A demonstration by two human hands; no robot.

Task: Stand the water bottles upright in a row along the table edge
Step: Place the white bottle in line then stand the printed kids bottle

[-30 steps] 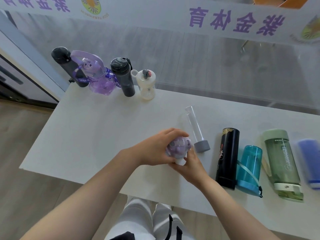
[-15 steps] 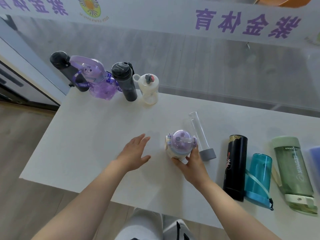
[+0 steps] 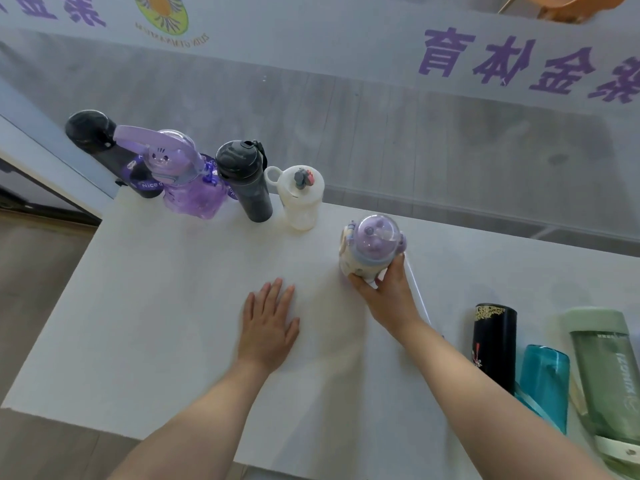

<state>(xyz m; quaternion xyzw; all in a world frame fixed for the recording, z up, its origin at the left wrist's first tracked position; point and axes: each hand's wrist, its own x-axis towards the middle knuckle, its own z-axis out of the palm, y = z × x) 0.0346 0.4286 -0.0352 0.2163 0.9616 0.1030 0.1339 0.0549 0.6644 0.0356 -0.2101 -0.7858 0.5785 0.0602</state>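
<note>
A white table (image 3: 166, 306) fills the view, its near edge cutting across above a strip of wood-look floor (image 3: 31, 306) at the left. Nearest on the table, at its right end, three bottles lie flat side by side: a black flask (image 3: 495, 344), a teal bottle (image 3: 545, 379) and a pale green bottle (image 3: 604, 372). Left of them, mid-table, the left hand (image 3: 268, 327) rests released, palm down with fingers spread on the bare surface. Just beyond and to the right, the right hand (image 3: 388, 292) is grasping the lower body of the small domed purple-and-white bottle (image 3: 372, 245), held upright close to the table's far edge. A clear tube (image 3: 417, 292) shows as a thin line beside that wrist. Along the far edge, left of the domed bottle, stand a white cup-shaped bottle (image 3: 299, 199), a dark grey bottle (image 3: 246, 181), a purple handled bottle (image 3: 183, 178) and a black bottle (image 3: 100, 140) at the corner. Behind the table rises a frosted glass wall (image 3: 398, 140) with a white band (image 3: 311, 32) carrying purple characters and a round logo.
</note>
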